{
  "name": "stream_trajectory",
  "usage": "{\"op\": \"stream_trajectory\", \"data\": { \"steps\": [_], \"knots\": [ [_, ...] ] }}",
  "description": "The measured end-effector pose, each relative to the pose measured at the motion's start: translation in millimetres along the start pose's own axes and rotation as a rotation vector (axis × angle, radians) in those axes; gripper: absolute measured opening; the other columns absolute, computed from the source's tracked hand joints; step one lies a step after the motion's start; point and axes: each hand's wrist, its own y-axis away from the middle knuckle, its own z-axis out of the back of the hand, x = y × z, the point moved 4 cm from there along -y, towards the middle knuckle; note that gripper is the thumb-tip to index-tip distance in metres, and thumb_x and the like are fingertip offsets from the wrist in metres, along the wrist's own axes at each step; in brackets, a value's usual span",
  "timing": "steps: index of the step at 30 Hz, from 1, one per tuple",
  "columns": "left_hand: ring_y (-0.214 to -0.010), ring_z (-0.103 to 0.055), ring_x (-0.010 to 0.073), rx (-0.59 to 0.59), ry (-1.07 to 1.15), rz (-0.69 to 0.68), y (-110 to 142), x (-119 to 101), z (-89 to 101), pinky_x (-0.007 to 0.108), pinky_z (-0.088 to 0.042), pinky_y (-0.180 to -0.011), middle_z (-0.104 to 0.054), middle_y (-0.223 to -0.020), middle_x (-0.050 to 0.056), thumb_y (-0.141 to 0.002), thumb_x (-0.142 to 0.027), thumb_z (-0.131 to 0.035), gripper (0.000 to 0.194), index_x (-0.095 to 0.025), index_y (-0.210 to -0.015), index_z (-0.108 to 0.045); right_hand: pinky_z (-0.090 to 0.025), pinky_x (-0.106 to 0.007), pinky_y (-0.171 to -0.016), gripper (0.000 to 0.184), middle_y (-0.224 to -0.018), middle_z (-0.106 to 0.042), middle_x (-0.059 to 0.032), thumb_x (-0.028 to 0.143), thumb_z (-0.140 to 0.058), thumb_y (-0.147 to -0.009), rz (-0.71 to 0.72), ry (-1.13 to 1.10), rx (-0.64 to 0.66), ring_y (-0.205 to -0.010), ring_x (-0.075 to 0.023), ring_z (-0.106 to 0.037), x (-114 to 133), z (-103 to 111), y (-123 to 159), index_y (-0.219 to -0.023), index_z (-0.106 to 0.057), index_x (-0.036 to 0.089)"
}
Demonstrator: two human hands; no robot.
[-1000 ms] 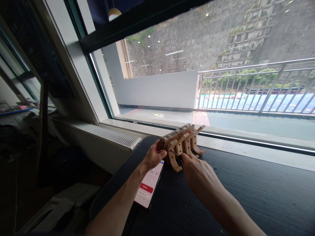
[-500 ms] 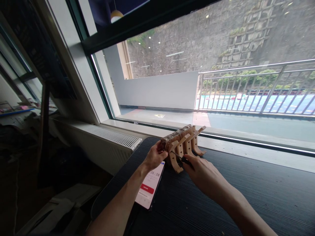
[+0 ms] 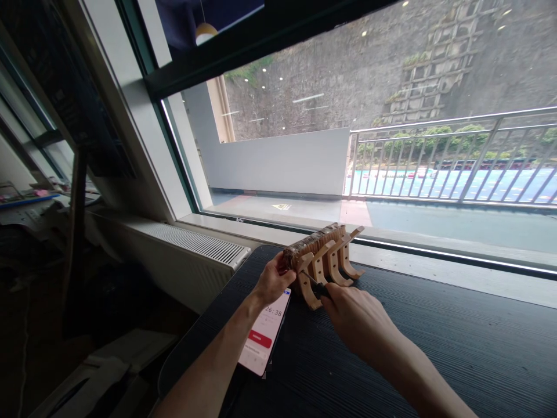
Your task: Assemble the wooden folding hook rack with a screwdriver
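Right hand (image 3: 348, 310) now sits a bit closer to the curved wooden pieces (image 3: 308, 284) than a frame ago; less of the black-handled tool (image 3: 321, 288) shows. From my remote feed: narrow grip, fingers closed round the handle, thin shaft angled to the nearest curved piece; exact tip contact, can't tell. Left hand (image 3: 273, 281) still pinches the near end of the bark-covered wood (image 3: 315, 239), on the dark table (image 3: 391, 325) by the window sill (image 3: 404, 269). Phone (image 3: 261, 342) unchanged, still 26:38.
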Motion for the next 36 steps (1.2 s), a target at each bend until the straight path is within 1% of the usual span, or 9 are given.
{"op": "stream_trajectory", "data": {
  "steps": [3, 5, 10, 13, 17, 21, 26, 31, 36],
  "knots": [
    [-0.095, -0.061, 0.0198, 0.001, -0.013, -0.014, -0.4, 0.6, 0.5, 0.031, -0.049, -0.084, -0.065, -0.102, 0.006, -0.073, -0.009, -0.058, 0.033, -0.014, -0.105, -0.056, -0.029, -0.026, -0.053, 0.029, -0.076, -0.066, -0.007, 0.03, -0.035, -0.09, 0.018, -0.159, 0.077, -0.065, -0.0159, -0.06, -5.7, -4.7, -2.8, -0.077, -0.058, 0.018],
    [-0.096, -0.061, 0.02, 0.004, -0.016, -0.016, -0.5, 1.2, 0.8, 0.031, -0.049, -0.085, -0.065, -0.102, 0.006, -0.073, -0.009, -0.058, 0.033, -0.015, -0.106, -0.056, -0.031, -0.026, -0.055, 0.03, -0.078, -0.067, -0.0076, 0.031, -0.033, -0.09, 0.014, -0.191, 0.085, -0.068, -0.0166, -0.06, -9.2, -6.6, -4.2, -0.079, -0.058, 0.018],
    [-0.1, -0.06, 0.0209, 0.003, -0.002, -0.005, -0.4, 1.9, 0.7, 0.033, -0.048, -0.088, -0.065, -0.104, 0.007, -0.074, -0.009, -0.058, 0.035, -0.015, -0.108, -0.055, -0.03, -0.028, -0.058, 0.017, -0.088, -0.066, -0.0063, 0.024, -0.043, -0.084, 0.018, -0.131, -0.04, -0.081, -0.0217, -0.062, -9.2, -3.1, -2.3, -0.096, -0.055, 0.02],
    [-0.099, -0.061, 0.0204, -0.001, 0.01, 0.002, -0.5, 1.6, -0.1, 0.033, -0.049, -0.087, -0.065, -0.102, 0.006, -0.073, -0.008, -0.057, 0.037, -0.015, -0.11, -0.054, -0.027, -0.027, -0.054, 0.023, -0.094, -0.063, -0.006, 0.016, -0.046, -0.08, -0.005, -0.064, -0.1, -0.078, -0.0209, -0.063, -5.5, 2.1, 0.3, -0.102, -0.051, 0.02],
    [-0.098, -0.061, 0.0198, -0.001, 0.022, -0.003, -0.5, 1.4, -1.0, 0.032, -0.049, -0.086, -0.065, -0.101, 0.006, -0.072, -0.007, -0.057, 0.038, -0.014, -0.11, -0.054, -0.021, -0.027, -0.051, 0.019, -0.089, -0.063, -0.0048, 0.011, -0.04, -0.082, 0.029, 0.043, -0.137, -0.07, -0.0187, -0.063, 5.3, 6.7, 1.9, -0.093, -0.053, 0.019],
    [-0.097, -0.061, 0.0198, -0.024, 0.005, 0.002, -0.3, 1.6, -0.9, 0.031, -0.049, -0.086, -0.065, -0.101, 0.006, -0.072, -0.007, -0.056, 0.036, -0.014, -0.107, -0.055, -0.019, -0.027, -0.049, 0.02, -0.08, -0.064, -0.0055, 0.005, -0.037, -0.081, 0.028, 0.087, -0.096, -0.067, -0.0183, -0.063, 10.8, 4.1, 2.2, -0.087, -0.053, 0.016],
    [-0.097, -0.062, 0.0205, -0.026, 0.006, 0.008, 0.2, -0.8, -1.2, 0.032, -0.05, -0.086, -0.066, -0.101, 0.007, -0.071, -0.007, -0.057, 0.036, -0.013, -0.106, -0.055, -0.021, -0.027, -0.05, 0.014, -0.078, -0.065, -0.0055, 0.02, -0.039, -0.087, 0.022, -0.029, -0.09, -0.067, -0.0191, -0.062, 0.0, 2.3, -2.1, -0.086, -0.053, 0.018],
    [-0.096, -0.062, 0.0201, -0.019, 0.001, 0.005, 0.0, -0.3, -1.0, 0.032, -0.05, -0.085, -0.066, -0.098, 0.006, -0.071, -0.007, -0.056, 0.036, -0.013, -0.107, -0.055, -0.029, -0.025, -0.056, 0.019, -0.081, -0.065, -0.0062, 0.03, -0.04, -0.088, 0.016, -0.219, -0.039, -0.071, -0.017, -0.059, -12.4, 2.4, -8.5, -0.084, -0.055, 0.019],
    [-0.098, -0.062, 0.0201, -0.016, -0.024, -0.002, 0.2, -1.0, -0.9, 0.032, -0.049, -0.087, -0.066, -0.102, 0.007, -0.072, -0.008, -0.057, 0.035, -0.013, -0.106, -0.055, -0.027, -0.026, -0.056, 0.024, -0.08, -0.065, -0.0043, 0.032, -0.036, -0.09, -0.031, -0.153, -0.037, -0.072, -0.0185, -0.059, -11.4, 2.2, -4.9, -0.084, -0.057, 0.021]
  ]
}}
